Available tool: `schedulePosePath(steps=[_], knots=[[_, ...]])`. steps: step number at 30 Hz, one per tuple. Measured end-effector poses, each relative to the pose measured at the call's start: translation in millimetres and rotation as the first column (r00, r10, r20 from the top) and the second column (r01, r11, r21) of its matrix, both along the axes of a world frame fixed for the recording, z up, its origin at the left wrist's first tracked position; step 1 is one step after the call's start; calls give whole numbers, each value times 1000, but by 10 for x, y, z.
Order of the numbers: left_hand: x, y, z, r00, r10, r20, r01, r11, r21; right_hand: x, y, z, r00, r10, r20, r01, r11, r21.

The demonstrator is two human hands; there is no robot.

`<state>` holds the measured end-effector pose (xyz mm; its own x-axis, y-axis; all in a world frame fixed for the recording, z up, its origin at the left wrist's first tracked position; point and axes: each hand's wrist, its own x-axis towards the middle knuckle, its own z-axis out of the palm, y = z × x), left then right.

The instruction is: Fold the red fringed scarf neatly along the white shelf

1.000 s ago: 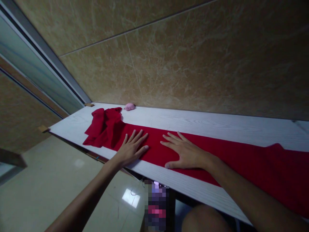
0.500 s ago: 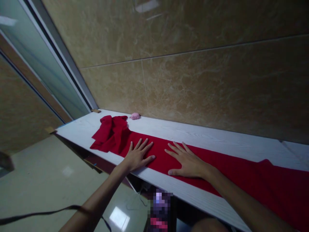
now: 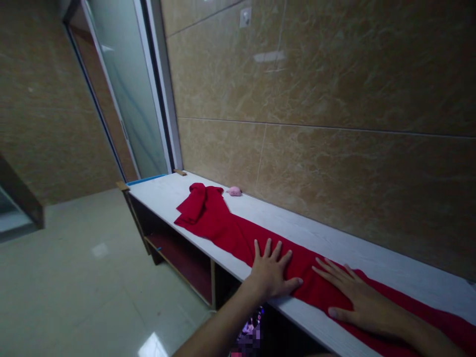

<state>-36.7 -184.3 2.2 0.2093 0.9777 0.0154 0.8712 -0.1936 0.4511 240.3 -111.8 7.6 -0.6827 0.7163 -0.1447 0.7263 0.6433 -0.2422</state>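
A long piece of red cloth (image 3: 238, 230) lies along the white cabinet top (image 3: 293, 210), with its far end bunched and folded over. My left hand (image 3: 270, 270) rests flat on the cloth near the cabinet's front edge, fingers spread. To its right, my right hand (image 3: 347, 292) also lies palm down on the cloth, fingers stretched out and thumb apart. Neither hand grips anything. Under my right forearm the cloth runs on out of view at the lower right.
A small pink fuzzy object (image 3: 234, 191) sits by the tiled wall (image 3: 334, 158). Below the top is an open shelf (image 3: 182, 263). A frosted glass door (image 3: 130, 89) stands beyond the far end, and shiny floor (image 3: 92, 282) lies at left.
The view has swung left and up. Both hands sit farther along the cloth from its bunched end, which looks more spread out. Both stay flat on the cloth.
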Motion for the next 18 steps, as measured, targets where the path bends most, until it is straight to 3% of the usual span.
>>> schedulePosePath(steps=[3,5,10,14,18], knots=[[238,2,14,998,-22,56,23,999,-30,190,87,-18,998,2,-69,1,999,48],[359,0,36,996,-51,69,54,998,-42,168,142,45,995,-15,-95,22,997,70],[401,-102,174,986,-144,86,140,989,48,-436,170,394,982,-11,-188,35,991,129],[-81,-134,332,983,-90,162,56,978,199,-1043,135,506,963,19,-270,4,997,82],[-989,57,396,948,143,284,-235,916,324,-1396,109,302,950,-28,-310,25,1000,-12]])
